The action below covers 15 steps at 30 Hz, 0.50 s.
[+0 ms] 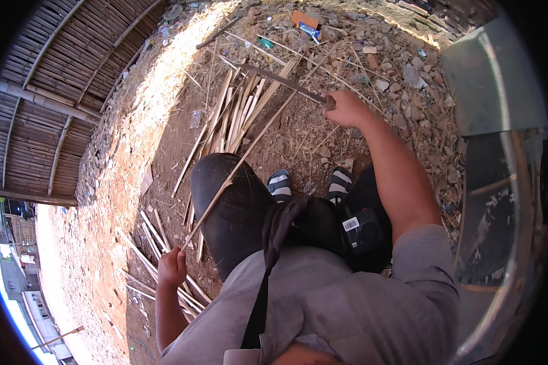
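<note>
My left hand (172, 267), low on the left, is closed round the near end of a long split bamboo strip (216, 196). The strip slants up across my bent left knee and away to the upper right. My right hand (349, 109) grips the handle end of a machete (280, 79) with a narrow, dark blade. Its blade points left and crosses the far part of the strip; whether the two touch, I cannot tell. Beneath them, a pile of split bamboo strips (232, 121) lies on the dirt in front of my knee.
More bamboo strips (155, 258) lie beside my left forearm. Broken stones and litter (396, 79) cover the ground ahead and right. A woven bamboo wall (49, 67) stands left, and a grey-green panel (493, 85) right. A black device (360, 228) rests by my right thigh.
</note>
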Motion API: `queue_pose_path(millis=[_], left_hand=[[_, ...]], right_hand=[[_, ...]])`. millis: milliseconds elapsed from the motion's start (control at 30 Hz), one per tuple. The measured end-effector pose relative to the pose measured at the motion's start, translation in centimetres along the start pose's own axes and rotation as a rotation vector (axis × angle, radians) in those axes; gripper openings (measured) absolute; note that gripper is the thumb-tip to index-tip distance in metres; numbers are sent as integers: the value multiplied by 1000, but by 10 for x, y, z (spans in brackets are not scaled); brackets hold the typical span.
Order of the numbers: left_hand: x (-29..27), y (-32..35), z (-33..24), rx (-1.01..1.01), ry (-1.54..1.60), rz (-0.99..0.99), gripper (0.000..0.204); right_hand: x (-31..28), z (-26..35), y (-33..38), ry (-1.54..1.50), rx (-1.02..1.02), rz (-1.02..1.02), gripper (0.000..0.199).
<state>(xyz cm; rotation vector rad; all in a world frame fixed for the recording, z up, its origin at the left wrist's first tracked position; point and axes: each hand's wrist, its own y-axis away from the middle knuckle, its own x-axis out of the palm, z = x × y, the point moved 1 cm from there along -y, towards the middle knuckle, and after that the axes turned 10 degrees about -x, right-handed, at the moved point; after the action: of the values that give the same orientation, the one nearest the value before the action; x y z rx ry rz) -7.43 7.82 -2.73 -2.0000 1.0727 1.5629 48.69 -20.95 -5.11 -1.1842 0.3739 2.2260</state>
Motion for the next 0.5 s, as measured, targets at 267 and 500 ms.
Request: queue_pose_path(millis=[267, 500], left_hand=[[-4, 11, -1, -55, -24, -5, 37], [-11, 4, -16, -96, 133, 0, 33]], right_hand=[[-28, -19, 5, -72, 184, -261, 52], [-18, 32, 17, -137, -137, -153, 57]])
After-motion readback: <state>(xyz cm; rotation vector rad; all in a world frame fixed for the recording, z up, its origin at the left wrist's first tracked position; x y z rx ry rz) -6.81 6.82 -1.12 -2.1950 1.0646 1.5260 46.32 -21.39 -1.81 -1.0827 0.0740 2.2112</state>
